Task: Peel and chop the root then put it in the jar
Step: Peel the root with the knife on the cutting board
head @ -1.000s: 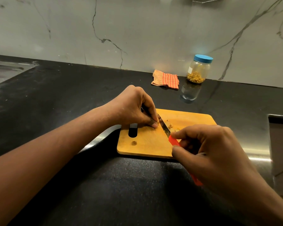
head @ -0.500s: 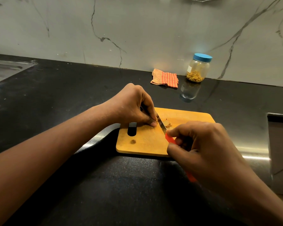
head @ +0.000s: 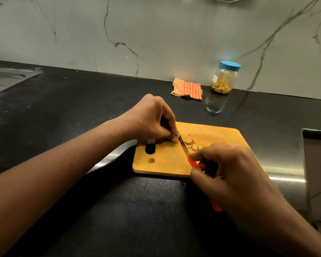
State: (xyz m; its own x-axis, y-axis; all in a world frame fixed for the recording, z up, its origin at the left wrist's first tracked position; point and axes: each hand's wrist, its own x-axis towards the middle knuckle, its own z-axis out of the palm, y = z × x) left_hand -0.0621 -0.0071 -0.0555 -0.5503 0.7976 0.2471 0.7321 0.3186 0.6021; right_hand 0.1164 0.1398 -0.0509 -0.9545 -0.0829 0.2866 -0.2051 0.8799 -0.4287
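Observation:
A wooden cutting board (head: 167, 162) lies on the black counter. My left hand (head: 152, 121) pinches the root against the board; the root is almost wholly hidden under its fingertips. My right hand (head: 235, 175) grips the red handle of a knife (head: 183, 145), whose blade stands on the board right beside my left fingertips. Several pale root slices (head: 191, 142) lie just right of the blade. One small scrap (head: 152, 160) lies near the board's slot. The jar (head: 224, 78), with a blue lid and yellow pieces at its bottom, stands by the back wall.
A folded orange checked cloth (head: 187, 89) lies left of the jar. A steel sink drainboard (head: 6, 78) is at the far left. A counter cut-out edge (head: 315, 134) rises at the right. The marble wall closes off the back.
My right hand has drawn back toward me a little, uncovering cut slices to the right of the blade. My left hand stays on the root.

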